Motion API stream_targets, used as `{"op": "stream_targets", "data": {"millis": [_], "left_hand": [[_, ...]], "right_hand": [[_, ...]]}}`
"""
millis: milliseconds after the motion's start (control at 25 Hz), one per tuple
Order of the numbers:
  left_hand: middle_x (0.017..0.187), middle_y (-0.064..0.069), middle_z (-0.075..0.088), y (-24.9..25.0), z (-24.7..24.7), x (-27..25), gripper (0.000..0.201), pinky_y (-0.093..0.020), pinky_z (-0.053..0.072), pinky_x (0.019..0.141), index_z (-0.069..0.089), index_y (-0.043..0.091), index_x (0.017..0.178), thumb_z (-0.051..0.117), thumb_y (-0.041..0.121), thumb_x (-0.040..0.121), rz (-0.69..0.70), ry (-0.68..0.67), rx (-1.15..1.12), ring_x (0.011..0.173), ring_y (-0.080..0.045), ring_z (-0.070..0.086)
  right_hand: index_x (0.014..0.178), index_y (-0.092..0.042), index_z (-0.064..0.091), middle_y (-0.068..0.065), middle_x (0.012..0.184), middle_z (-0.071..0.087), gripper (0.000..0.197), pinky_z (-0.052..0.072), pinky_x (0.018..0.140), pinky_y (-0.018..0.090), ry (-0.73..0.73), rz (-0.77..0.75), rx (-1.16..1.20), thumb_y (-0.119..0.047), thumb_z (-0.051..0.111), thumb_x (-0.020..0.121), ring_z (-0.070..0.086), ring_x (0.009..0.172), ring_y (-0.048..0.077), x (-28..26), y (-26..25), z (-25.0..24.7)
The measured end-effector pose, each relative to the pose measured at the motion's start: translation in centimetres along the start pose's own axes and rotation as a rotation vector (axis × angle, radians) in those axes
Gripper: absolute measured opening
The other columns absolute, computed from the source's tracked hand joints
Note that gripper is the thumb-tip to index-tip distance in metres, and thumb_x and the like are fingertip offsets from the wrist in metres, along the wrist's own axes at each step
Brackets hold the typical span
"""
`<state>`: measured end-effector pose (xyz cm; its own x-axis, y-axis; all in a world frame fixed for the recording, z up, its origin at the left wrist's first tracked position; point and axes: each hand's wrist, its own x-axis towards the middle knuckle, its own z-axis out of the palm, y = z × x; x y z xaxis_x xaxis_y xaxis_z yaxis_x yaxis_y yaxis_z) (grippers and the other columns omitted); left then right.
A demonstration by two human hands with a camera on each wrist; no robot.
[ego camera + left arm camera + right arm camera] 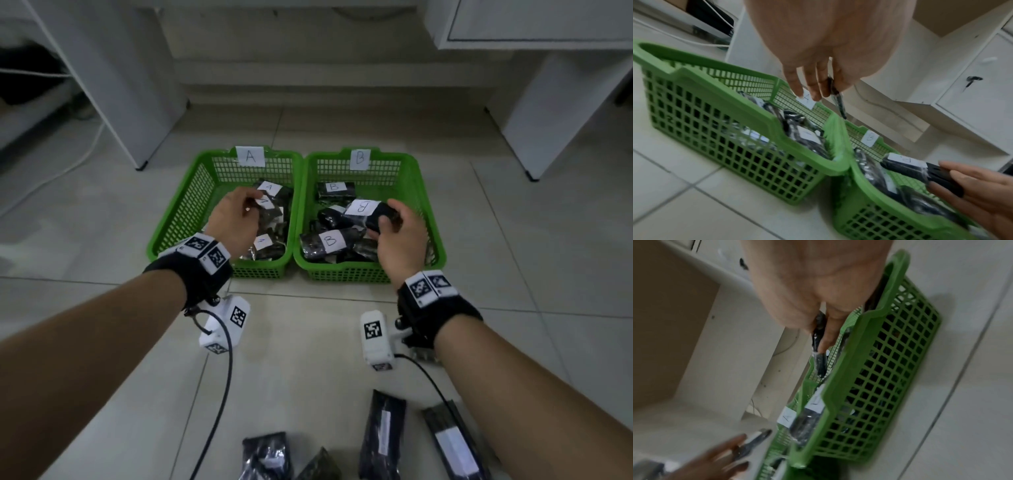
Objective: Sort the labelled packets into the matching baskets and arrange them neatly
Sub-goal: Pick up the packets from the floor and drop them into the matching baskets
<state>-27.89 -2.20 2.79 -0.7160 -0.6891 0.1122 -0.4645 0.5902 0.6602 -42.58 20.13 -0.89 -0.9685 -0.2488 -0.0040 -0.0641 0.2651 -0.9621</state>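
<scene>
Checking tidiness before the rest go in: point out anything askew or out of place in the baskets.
No packet sits in the wrong basket by the readable labels. Basket B looks untidy: its packets overlap at angles, and the packet in the right hand has its B label upside down. Basket A is also piled loosely.

head view overhead, wrist views close, sharing baskets (298, 205)

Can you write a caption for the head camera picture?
Both hands lower packets into green baskets A and B.

The tiled floor (308, 342) carries two green baskets (191, 212) and four loose packets (382, 442).
</scene>
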Motion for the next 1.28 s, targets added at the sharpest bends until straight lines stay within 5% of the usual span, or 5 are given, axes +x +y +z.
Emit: {"op": "stream_targets", "data": {"millis": [200, 400, 600, 960, 1280], "left_hand": [[0.156, -0.001, 0.036, -3.6, 0.2, -0.1, 0.054, -0.057, 0.018, 0.112, 0.031, 0.042, 0.148, 0.033, 0.049, 0.095, -0.115, -0.287, 0.573, 0.143, -0.034, 0.025], [0.164, -0.009, 0.013, -3.3, 0.9, -3.0, 0.052, -0.058, 0.008, 0.118, 0.033, 0.031, 0.147, 0.036, 0.048, 0.098, -0.023, -0.207, 0.516, 0.151, -0.033, 0.003], [0.13, -0.003, 0.051, -2.7, 1.5, -13.3, 0.035, -0.042, 0.034, 0.097, 0.056, 0.018, 0.118, 0.055, 0.032, 0.086, 0.318, 0.061, 0.325, 0.12, -0.027, 0.045], [0.089, 0.007, 0.062, -7.3, 2.4, -26.0, 0.026, -0.032, 0.053, 0.076, 0.066, 0.025, 0.09, 0.066, 0.044, 0.072, 0.053, -0.454, 0.205, 0.081, -0.017, 0.062], [0.094, 0.004, 0.06, -7.3, 1.7, -26.4, 0.027, -0.028, 0.05, 0.076, 0.066, 0.022, 0.096, 0.079, 0.036, 0.076, 0.039, -0.587, 0.176, 0.085, -0.016, 0.059]], "right_hand": [[0.15, -0.02, 0.044, 0.021, 0.14, 0.05, 0.053, 0.029, 0.113, 0.046, -0.054, -0.29, -0.909, -0.035, 0.05, 0.1, 0.04, 0.13, 0.039, 0.1, 0.6, 0.9], [0.148, -0.025, 0.046, 0.017, 0.161, 0.025, 0.05, 0.019, 0.119, 0.053, -0.079, -0.382, -0.909, -0.039, 0.049, 0.101, 0.021, 0.147, 0.039, -3.8, 0.0, 0.1], [0.119, -0.01, 0.064, 0.009, 0.126, 0.056, 0.034, 0.04, 0.102, 0.046, -0.299, -0.679, -0.542, -0.021, 0.063, 0.088, 0.049, 0.121, 0.028, -15.2, 2.1, 0.5], [0.108, -0.033, 0.069, -0.01, 0.116, 0.056, 0.08, 0.039, 0.1, 0.028, -1.212, -0.458, -0.681, -0.075, 0.082, 0.042, 0.045, 0.112, 0.01, -23.9, 6.6, -2.7], [0.107, -0.028, 0.078, -0.014, 0.099, 0.071, 0.043, 0.053, 0.09, 0.036, -1.118, -0.212, -0.585, -0.033, 0.09, 0.066, 0.065, 0.095, 0.008, -20.0, 6.1, -4.5]]}}
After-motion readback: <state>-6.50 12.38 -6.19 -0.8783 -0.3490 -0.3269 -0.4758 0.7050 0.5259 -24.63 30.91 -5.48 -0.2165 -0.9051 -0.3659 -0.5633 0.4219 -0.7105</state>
